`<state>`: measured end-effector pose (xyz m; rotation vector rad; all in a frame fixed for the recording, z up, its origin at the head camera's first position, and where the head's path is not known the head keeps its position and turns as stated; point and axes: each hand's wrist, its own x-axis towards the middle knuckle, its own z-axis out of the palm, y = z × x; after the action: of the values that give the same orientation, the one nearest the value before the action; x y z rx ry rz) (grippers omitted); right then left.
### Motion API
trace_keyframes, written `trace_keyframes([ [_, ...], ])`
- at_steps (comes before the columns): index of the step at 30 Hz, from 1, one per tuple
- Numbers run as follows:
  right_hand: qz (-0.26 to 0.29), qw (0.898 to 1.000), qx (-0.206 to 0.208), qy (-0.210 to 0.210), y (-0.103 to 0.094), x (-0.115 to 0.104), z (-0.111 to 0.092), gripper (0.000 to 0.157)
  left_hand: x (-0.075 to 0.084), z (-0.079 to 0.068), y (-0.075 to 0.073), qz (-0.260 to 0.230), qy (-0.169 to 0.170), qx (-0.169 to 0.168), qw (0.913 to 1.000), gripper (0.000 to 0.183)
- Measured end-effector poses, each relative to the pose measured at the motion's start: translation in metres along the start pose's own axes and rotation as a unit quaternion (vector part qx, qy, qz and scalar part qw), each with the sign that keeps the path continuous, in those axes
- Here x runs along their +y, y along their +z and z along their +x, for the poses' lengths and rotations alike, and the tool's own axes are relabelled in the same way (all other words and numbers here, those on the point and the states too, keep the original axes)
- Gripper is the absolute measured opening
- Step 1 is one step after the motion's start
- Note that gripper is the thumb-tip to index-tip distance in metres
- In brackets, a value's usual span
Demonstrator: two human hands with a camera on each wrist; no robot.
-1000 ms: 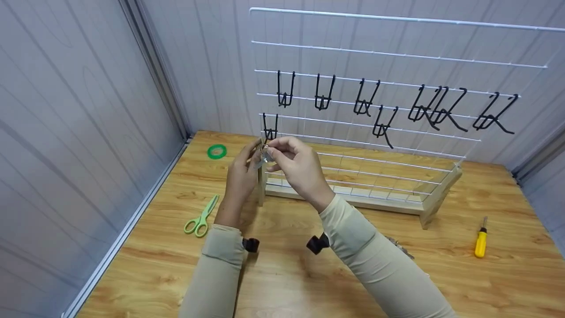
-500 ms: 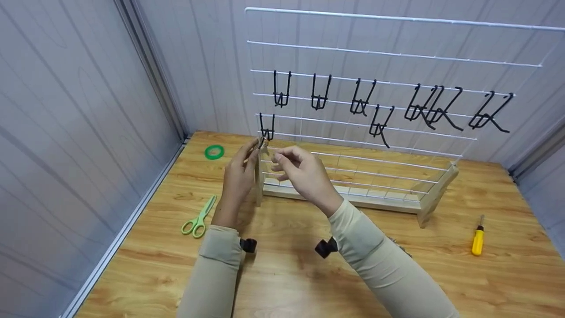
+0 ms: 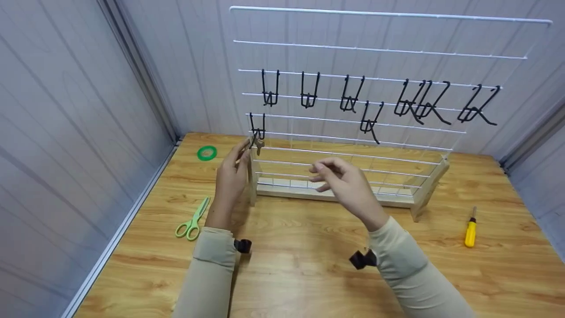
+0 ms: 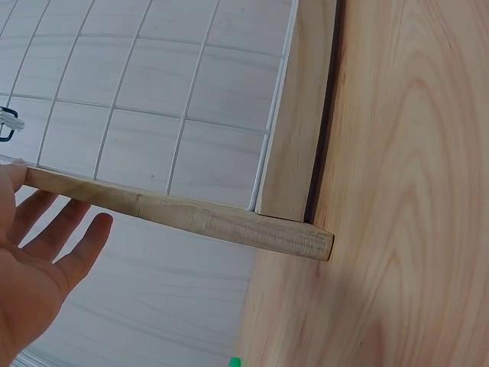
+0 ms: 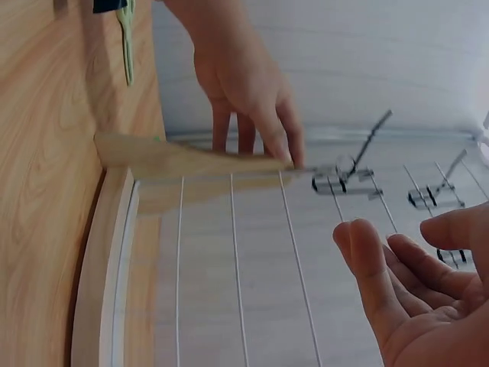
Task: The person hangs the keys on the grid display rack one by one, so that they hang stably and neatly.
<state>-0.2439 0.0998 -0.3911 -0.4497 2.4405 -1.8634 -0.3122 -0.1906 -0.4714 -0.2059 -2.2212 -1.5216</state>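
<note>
A white wire grid rack [image 3: 353, 142] stands on a wooden base and holds several black hooks. On the lowest left hook [image 3: 258, 126] hangs a small key [image 3: 259, 145]. My left hand [image 3: 230, 174] holds the rack's wooden side post [image 4: 191, 218] near its upper end, thumb on the grid side and fingers along the outer side. In front of the grid's lower middle, my right hand [image 3: 346, 185] is raised with loosely bent fingers and nothing in them. Its fingers [image 5: 367, 252] stand apart from the wires in the right wrist view.
Green scissors [image 3: 193, 221] lie left of my left forearm, and a green tape roll [image 3: 206, 153] lies farther back. On the right side of the wooden table [image 3: 291, 282] is a yellow screwdriver [image 3: 470, 232]. Walls close off the back and both sides.
My right hand has let go of the key and drawn away to the right. The key now hangs from the lowest left hook. My left hand has stayed at the post.
</note>
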Motion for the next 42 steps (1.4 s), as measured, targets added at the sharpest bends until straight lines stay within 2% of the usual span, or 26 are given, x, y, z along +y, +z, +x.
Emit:
trace_keyframes([
  [6,-0.018,0.998,0.038,0.043,-0.043,0.024,-0.017,0.038,0.0,0.0,-0.001,-0.003,-0.009,-0.002,1.0,0.039],
  [11,-0.044,0.994,0.049,0.085,-0.074,0.045,-0.033,0.045,0.0,0.001,0.001,0.0,-0.004,0.002,1.0,0.039],
  [18,-0.084,0.99,0.029,0.109,-0.105,0.08,-0.054,0.045,-0.001,0.0,0.0,0.005,0.004,0.007,1.0,0.04],
  [22,-0.117,0.984,0.002,0.135,-0.119,0.098,-0.066,0.046,0.0,0.0,0.0,0.01,0.005,0.006,0.9999,0.039],
  [27,-0.164,0.973,-0.038,0.157,-0.128,0.116,-0.075,0.044,0.0,0.0,0.002,0.007,0.007,0.007,0.9999,0.038],
  [34,-0.254,0.951,-0.084,0.155,-0.129,0.137,-0.083,0.032,0.0,0.001,0.003,-0.004,0.008,-0.001,1.0,0.04],
  [42,-0.261,0.944,-0.094,0.178,-0.128,0.145,-0.085,0.03,0.0,0.001,0.002,-0.001,0.008,0.005,1.0,0.04],
])
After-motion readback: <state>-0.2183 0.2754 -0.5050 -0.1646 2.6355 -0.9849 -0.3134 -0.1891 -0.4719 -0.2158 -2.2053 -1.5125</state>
